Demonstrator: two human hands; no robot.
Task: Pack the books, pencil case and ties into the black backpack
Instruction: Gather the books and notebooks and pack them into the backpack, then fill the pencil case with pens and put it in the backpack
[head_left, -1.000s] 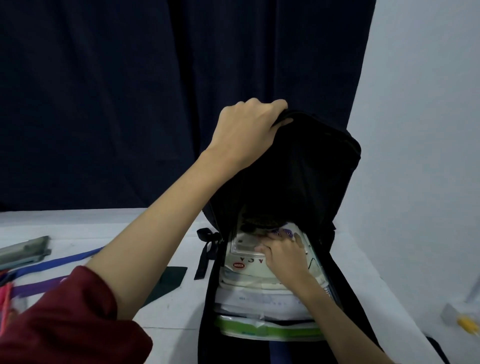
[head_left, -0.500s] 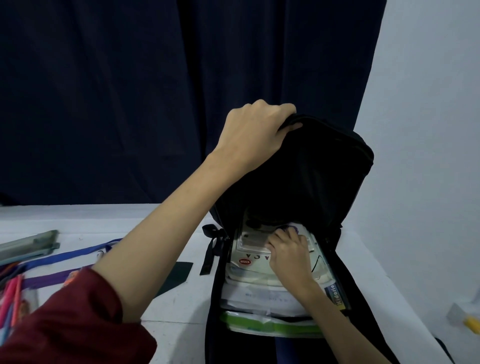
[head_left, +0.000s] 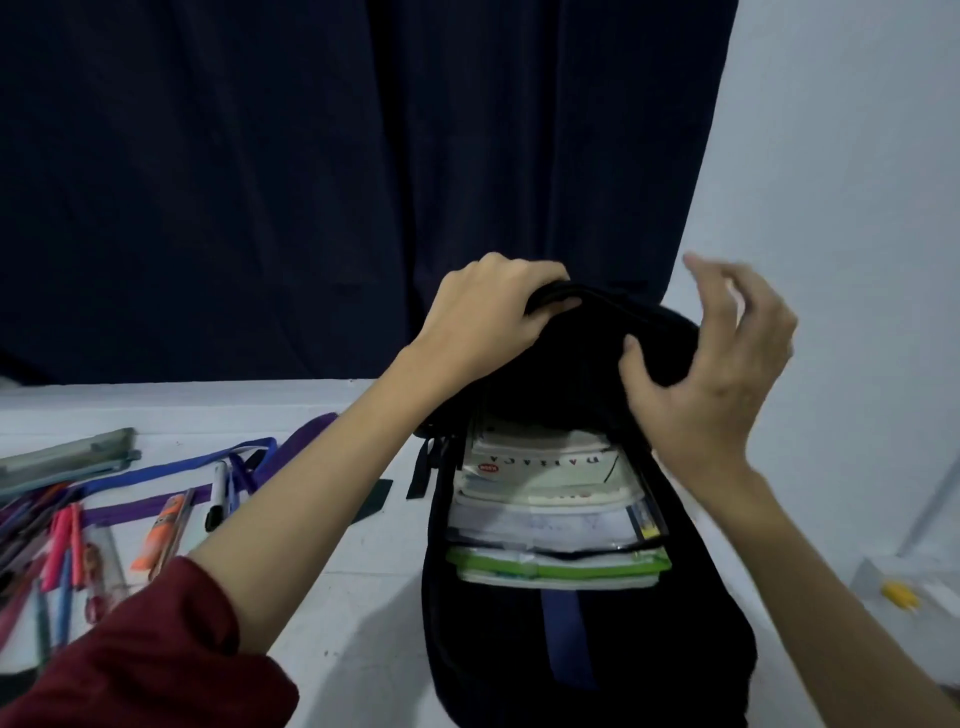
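The black backpack (head_left: 587, 649) lay on the white counter (head_left: 363, 613) with its main compartment unzipped and the top flap raised. The books (head_left: 556, 525) sat stacked inside it, spines and edges showing. The pencil case (head_left: 67, 457) and the ties (head_left: 171, 470) lay on the counter to the left, well apart from the bag, among loose pens (head_left: 62, 556); neither was yet packed.

The left hand (head_left: 493, 312) was clamped on the upper rim of the flap, fingers curled over the edge, holding the mouth open. The right hand (head_left: 711, 364) was at the flap's right side, fingers spread and only loosely bent; its thumb appeared to touch the fabric, though motion blur left contact uncertain. It held nothing.

In my judgement the step in hand was keeping the opening wide for the next item. Done well, the left grip should hold the flap high and back while the right hand fetches the pencil case and lays it flat on the books, so the stack does not shift.
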